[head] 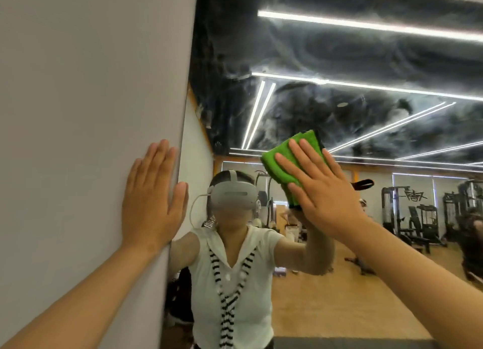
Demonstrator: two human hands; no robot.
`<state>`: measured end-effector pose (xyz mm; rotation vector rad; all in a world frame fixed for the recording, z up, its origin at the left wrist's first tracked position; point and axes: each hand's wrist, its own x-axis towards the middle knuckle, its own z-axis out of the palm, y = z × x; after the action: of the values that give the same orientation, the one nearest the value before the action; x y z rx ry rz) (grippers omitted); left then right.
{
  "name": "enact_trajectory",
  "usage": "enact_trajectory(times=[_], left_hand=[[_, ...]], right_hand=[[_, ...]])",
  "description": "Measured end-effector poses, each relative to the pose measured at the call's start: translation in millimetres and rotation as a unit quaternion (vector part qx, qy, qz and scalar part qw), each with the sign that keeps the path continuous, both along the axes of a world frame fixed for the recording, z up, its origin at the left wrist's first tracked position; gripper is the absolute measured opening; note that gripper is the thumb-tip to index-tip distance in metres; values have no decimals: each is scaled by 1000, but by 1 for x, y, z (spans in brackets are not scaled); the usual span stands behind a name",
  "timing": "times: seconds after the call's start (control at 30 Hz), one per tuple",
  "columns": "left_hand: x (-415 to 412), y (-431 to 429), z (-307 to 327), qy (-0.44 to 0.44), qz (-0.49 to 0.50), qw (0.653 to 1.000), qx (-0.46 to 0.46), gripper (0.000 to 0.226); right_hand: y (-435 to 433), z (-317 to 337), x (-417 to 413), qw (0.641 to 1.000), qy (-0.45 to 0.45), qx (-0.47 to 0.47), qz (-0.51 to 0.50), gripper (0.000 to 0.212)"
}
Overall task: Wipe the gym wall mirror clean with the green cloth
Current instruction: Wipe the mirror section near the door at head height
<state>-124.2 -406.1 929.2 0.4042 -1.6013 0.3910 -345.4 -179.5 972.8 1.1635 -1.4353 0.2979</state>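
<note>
1. The mirror [366, 61] fills the right two-thirds of your view. Swirled grey haze shows across its upper part, over the reflected dark ceiling and light strips. The lower part, reflecting the gym floor and machines, reads clearer. The upper band is probably where most work is left.
2. The white wall [78, 87] stands on your left and meets the mirror's left edge in one line running top to bottom. Treat that corner as a hard stop for leftward strokes.
3. Your right hand [321, 191] lies flat with its fingers straight and spread, pressing its palm against the glass rather than curling round anything. A flat palm likely spreads pressure evenly over the pad beneath it.
4. Your left hand [153, 197] rests palm-down on the wall, fingers straight and close together, thumb at the corner line. It holds nothing and probably braces you while the other arm reaches.
5. The green cloth [282, 163] is a folded pad trapped between your right palm and the mirror at mid-height. Its upper-left part shows past the fingertips. There is broad open glass above and to the right, and the top edge is visible at the upper right. Only a narrow strip lies to the left, and the bottom edge is out of view.
</note>
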Motion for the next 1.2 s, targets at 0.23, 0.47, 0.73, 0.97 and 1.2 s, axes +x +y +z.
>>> enact_trajectory(times=[0.23, 0.47, 0.73, 0.97, 1.2], left_hand=[[0, 0, 0, 4, -1, 1000, 3, 63], [2, -2, -14, 2, 28, 1000, 15, 62], [5, -4, -17, -6, 36, 999, 21, 62], [18, -5, -25, -74, 20, 997, 9, 60], [47, -33, -31, -143, 51, 987, -56, 59]], right_hand=[[-24, 0, 8, 998, 15, -56, 33, 63], [-16, -53, 3, 989, 125, 46, 65, 60], [-5, -5, -8, 988, -67, -131, 38, 56], [-45, -63, 40, 990, 98, 66, 78, 58], [-91, -29, 86, 991, -44, -101, 71, 56]])
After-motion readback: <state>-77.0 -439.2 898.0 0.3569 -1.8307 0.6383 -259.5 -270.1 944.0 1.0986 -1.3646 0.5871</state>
